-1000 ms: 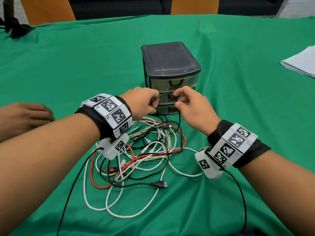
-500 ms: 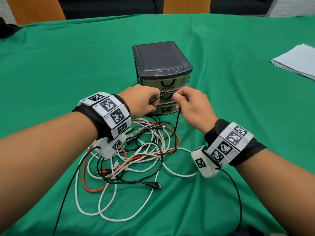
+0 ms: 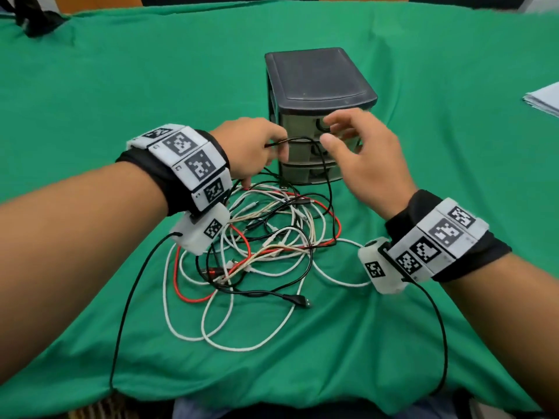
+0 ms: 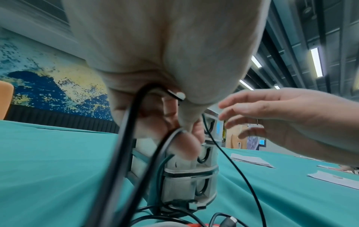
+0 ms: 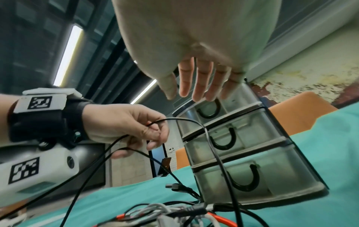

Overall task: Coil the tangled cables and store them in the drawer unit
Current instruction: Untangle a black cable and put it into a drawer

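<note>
- At lower centre of the head view, the tangled cables [image 3: 257,252] lay heaped on the green cloth [image 3: 121,86].
- Mid-frame, the left hand [image 3: 251,149] pinched a black cable [image 3: 302,140]; the right hand [image 3: 363,158] hovered with fingers spread, holding nothing.
- Just behind the hands, the drawer unit [image 3: 317,83] stood closed.

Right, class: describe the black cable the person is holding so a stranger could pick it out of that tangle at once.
Start at the dark grey plastic drawer unit on the green tablecloth. Just in front of its drawers, the left hand pinches a thin black cable, which arcs up and drops past the drawers. Unlike the white, red and other black cables in the pile, it is lifted off the cloth.
</note>
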A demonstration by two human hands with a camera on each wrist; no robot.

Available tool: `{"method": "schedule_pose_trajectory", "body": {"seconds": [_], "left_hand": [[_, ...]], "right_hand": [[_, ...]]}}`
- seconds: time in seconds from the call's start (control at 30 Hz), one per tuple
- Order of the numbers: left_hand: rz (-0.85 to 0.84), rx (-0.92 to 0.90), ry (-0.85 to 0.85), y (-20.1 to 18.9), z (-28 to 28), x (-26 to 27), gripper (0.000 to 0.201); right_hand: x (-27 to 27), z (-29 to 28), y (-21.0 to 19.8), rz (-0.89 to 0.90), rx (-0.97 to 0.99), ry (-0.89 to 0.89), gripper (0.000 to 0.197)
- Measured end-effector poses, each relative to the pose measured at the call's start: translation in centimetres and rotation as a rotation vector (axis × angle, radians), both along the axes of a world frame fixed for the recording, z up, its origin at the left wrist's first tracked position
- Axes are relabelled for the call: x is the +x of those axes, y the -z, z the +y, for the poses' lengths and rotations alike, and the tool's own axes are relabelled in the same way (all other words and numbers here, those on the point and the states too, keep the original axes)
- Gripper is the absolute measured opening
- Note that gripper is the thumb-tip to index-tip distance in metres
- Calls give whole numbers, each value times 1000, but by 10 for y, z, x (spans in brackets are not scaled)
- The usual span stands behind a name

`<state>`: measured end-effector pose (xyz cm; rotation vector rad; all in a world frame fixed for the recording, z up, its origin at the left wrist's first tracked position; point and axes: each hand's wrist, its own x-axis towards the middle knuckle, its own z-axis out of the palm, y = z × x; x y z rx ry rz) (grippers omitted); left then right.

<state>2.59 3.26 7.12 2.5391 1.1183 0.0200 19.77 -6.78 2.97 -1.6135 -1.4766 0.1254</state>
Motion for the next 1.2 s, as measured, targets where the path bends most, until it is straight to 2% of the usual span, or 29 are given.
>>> {"method": "schedule_pose_trajectory", "body": {"seconds": [0.1, 0.17, 0.27, 0.4, 0.5, 0.67, 0.8, 0.9, 1.0, 1.07, 1.2], "left_hand": [[-17, 8, -19, 1, -6, -3, 32], [-17, 66, -10, 0, -11, -5, 29], [-50, 106, -13, -2, -14, -11, 27], [-86, 115, -34, 6, -13, -19, 25], [-92, 133, -78, 14, -11, -22, 17], [-83, 62, -48, 16, -9, -29, 36], [-286, -103, -3, 4, -18, -19, 44], [-427, -129, 75, -13, -28, -8, 35], [-463, -68, 171, -26, -33, -5, 33], [-459, -45, 179, -26, -29, -7, 37], [-449, -45, 131, -18, -22, -14, 39]], "right_hand": [[-14, -1, 1, -167, -25, -135, 37], [-21, 2, 1, -142, -62, -180, 36], [-28, 8, -1, -47, -135, -207, 23], [-32, 11, -3, -78, -177, -209, 14], [-30, 12, -1, -107, -222, -169, 16], [-15, 9, 4, -111, -286, -70, 20], [-14, 4, 3, -104, -289, -64, 25], [-23, 5, -6, -107, -191, -130, 11], [-28, 9, -15, -29, -189, -220, 26], [-24, 10, -17, 24, -223, -253, 16], [-19, 9, -15, -59, -270, -254, 14]]}}
